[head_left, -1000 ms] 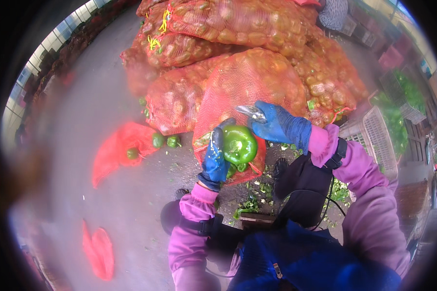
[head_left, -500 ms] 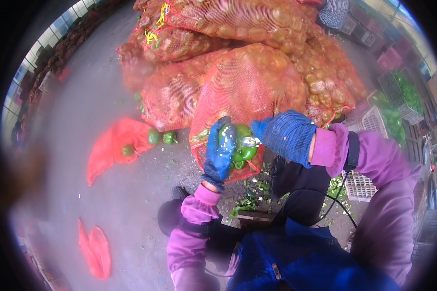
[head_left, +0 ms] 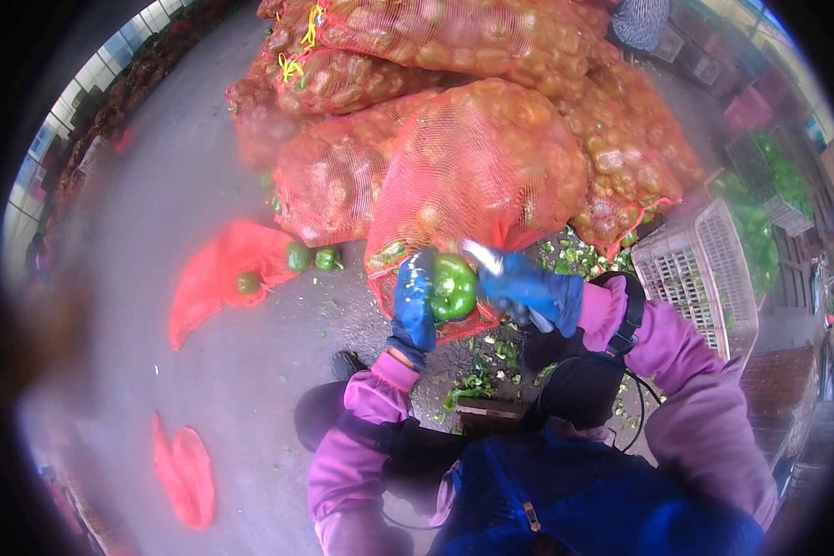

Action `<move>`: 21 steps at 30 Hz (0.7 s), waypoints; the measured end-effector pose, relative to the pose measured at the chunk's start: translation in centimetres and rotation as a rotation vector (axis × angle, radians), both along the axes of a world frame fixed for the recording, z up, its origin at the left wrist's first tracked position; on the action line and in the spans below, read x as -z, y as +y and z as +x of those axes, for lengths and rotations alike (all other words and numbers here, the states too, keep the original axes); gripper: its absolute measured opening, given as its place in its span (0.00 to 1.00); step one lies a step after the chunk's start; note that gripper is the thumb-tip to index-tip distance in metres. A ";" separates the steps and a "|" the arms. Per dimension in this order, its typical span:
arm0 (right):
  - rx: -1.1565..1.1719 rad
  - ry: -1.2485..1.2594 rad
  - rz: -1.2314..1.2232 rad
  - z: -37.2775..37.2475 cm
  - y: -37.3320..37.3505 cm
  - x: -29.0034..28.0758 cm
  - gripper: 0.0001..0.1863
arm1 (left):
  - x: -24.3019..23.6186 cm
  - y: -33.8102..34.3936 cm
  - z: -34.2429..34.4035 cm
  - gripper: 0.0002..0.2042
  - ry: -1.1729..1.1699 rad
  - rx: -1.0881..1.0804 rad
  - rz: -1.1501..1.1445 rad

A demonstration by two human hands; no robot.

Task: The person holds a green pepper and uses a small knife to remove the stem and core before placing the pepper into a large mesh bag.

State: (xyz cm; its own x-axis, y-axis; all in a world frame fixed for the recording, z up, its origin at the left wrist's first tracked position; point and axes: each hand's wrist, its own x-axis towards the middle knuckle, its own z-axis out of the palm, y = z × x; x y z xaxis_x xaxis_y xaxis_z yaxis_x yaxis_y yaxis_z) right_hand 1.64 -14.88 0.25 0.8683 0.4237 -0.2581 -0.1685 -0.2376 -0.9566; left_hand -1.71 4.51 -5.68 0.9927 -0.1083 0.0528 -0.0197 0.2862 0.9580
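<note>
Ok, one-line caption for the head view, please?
Blue-gloved left hand holds a green bell pepper while the right hand works a blade at it, before red mesh sacks.

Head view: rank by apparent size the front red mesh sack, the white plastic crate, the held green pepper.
1. Front red mesh sack, clearly the largest.
2. White plastic crate, partly cut off by the sleeve, so its true extent is unsure.
3. Green pepper, smallest, held in the left hand, with the right hand beside it.
</note>
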 end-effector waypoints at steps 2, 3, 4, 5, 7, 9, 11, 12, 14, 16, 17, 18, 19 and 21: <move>0.253 0.239 0.566 1.8 -0.2 -2.8 0.10 | 0.0 -2.5 -0.5 0.18 -0.055 0.057 -0.069; 0.145 0.183 0.645 2.6 -0.9 -4.6 0.09 | -0.5 -3.8 -1.6 0.22 -0.019 0.115 -0.006; 0.176 0.103 0.357 3.2 -0.1 -5.9 0.09 | -0.4 -3.1 -1.1 0.23 -0.025 0.105 -0.023; 0.196 0.028 0.038 3.5 0.5 -6.6 0.09 | -0.1 -2.6 -0.7 0.24 -0.028 0.088 -0.070; 0.205 -0.023 -0.174 2.3 -0.4 -6.4 0.10 | 0.1 -1.2 -0.1 0.24 0.239 0.157 -0.469; 0.150 -0.234 -0.347 1.4 -1.8 -5.3 0.11 | -2.2 -1.5 0.2 0.24 0.291 0.106 -0.680; 0.045 -0.587 -0.527 -0.1 -3.4 -4.0 0.12 | -2.9 -1.8 0.4 0.24 0.263 0.060 -0.688; -0.032 -0.558 -0.565 -1.0 -3.3 -4.2 0.12 | -2.9 -1.6 0.4 0.24 0.250 0.029 -0.686; -0.180 -0.492 -0.648 -2.9 -2.1 -7.7 0.12 | -2.2 -1.1 0.6 0.25 0.138 -0.041 -0.563; -0.292 -0.563 -0.700 -2.8 -1.6 -6.6 0.13 | -2.3 -1.2 0.7 0.25 0.054 -0.094 -0.465; -0.346 -0.597 -0.728 -2.7 -1.4 -6.5 0.14 | -2.7 -1.4 0.7 0.24 0.028 -0.115 -0.428; -0.357 -0.474 -0.744 -2.6 -1.2 -6.7 0.13 | -3.1 -1.7 0.7 0.24 0.003 -0.137 -0.391; -0.364 -0.351 -0.693 -2.3 -1.0 -6.7 0.13 | -3.3 -1.8 0.6 0.24 -0.040 -0.173 -0.320; -0.393 -0.181 -0.614 -1.8 -0.5 -7.0 0.14 | -3.5 -2.0 0.5 0.23 -0.124 -0.246 -0.178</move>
